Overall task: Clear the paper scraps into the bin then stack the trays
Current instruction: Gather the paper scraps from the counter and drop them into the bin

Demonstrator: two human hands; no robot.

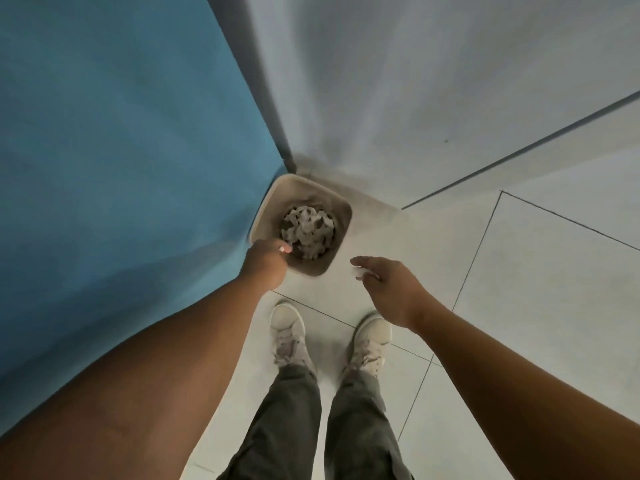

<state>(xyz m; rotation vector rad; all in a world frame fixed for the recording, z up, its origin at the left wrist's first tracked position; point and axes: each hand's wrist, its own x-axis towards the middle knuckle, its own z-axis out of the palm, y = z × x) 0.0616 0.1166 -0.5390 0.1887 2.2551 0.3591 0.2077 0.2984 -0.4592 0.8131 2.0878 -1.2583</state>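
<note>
Beige bin (341,233) sits on tiled floor (519,289) in a corner, with a blue panel (121,133) against its left side and a white wall (415,81) behind it. Paper scraps (308,230) are piled inside the bin. Left hand (266,263) covers the bin's near-left rim, fingers curled under; can't tell if it holds anything. Right hand (391,289) is just right of the bin, fingers loose and spread. White blur (359,272) under its fingertips, unclear what. White shoes (287,327) on the bin's near side.

Indoor room corner: pale tiled floor (519,271), blue wall (121,133), white wall (415,81), small bin (337,220).
</note>
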